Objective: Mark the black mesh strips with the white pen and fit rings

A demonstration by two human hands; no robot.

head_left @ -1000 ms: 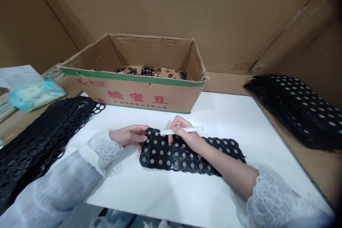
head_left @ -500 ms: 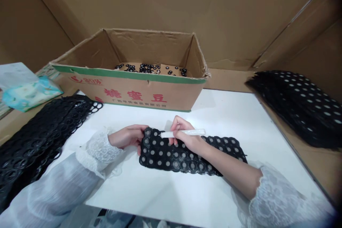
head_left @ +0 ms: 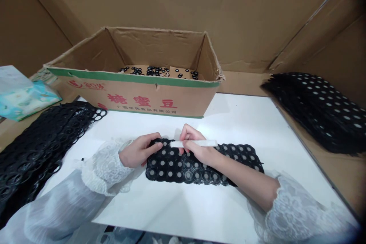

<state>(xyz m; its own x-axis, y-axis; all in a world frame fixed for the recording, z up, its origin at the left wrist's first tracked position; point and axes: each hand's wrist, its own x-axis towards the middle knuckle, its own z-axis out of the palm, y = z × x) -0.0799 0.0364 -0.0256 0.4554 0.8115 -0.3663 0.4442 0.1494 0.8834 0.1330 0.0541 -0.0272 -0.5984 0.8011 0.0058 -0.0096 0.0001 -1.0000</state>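
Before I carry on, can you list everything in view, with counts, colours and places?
Dotted sheet: one, black with grey discs, on the white board
Pen-like tool: one, white, in the right hand
White board: one, white, under the sheet
Cardboard box: one, brown with green and red print, behind the sheet
Small rings: many, black, inside the box
Ringed pile: one, black, far left
Dotted stack: one, black with pale dots, far right
Soft packet: one, blue-green and white, upper left
Cardboard walls: several, brown, behind
Sleeves: two, pale with lace cuffs, both arms
Hands: two, bare; left on the sheet's left end, right over its middle
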